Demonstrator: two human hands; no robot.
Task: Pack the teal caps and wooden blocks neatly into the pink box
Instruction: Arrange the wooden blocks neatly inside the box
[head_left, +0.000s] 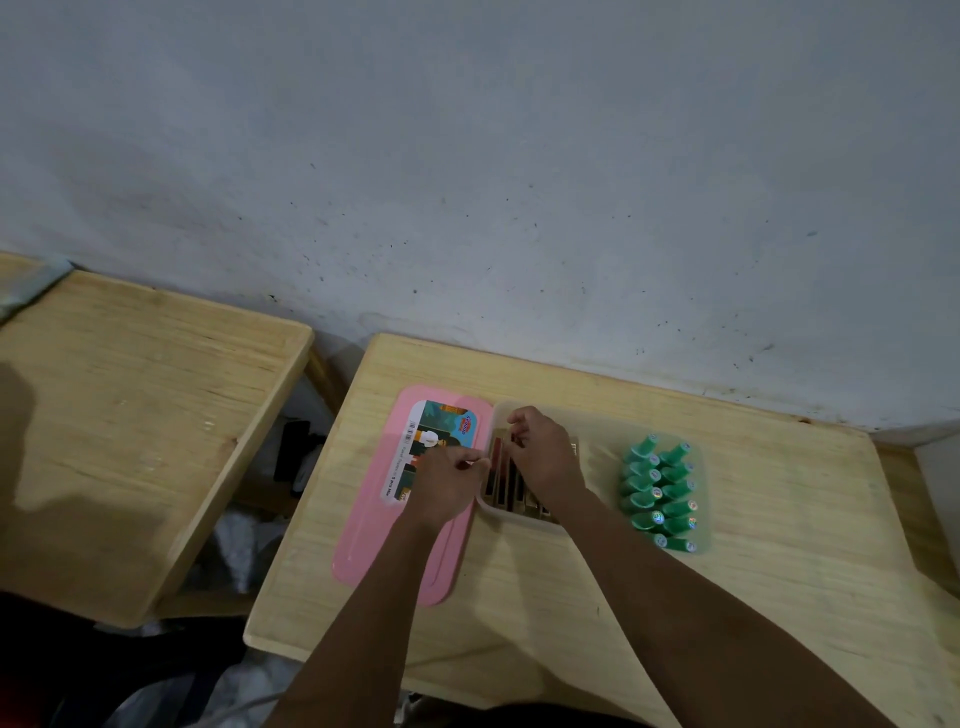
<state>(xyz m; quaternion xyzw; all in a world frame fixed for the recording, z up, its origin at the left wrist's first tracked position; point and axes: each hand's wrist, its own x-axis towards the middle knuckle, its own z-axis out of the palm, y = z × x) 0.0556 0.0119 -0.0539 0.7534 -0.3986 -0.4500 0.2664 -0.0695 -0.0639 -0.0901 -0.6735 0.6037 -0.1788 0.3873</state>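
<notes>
A second wooden table (130, 415) is standing at the far left, apart from the wooden table (727, 597) where the work is going on, and both are sitting against a grey-white wall (467, 156). On the working table, a pink lid (374, 540) with a printed label is lying flat, touching the left side of a translucent box (597, 415). The left hand (449, 480) is hovering over the lid's right edge with its fingers curled together at the box's left rim; whether anything is pinched between them I cannot tell. Just to its right, the right hand (543, 454) is reaching down into the left part of the box, fingers bent together over the wooden blocks (506, 488), which are standing on edge in a row there; the grip itself is hidden, so I cannot tell whether it is closing on a block. Further right, inside the same box, the teal caps (662, 493) are lying packed in two neat columns, each tilted the same way, with small shiny stickers showing on their ends.
</notes>
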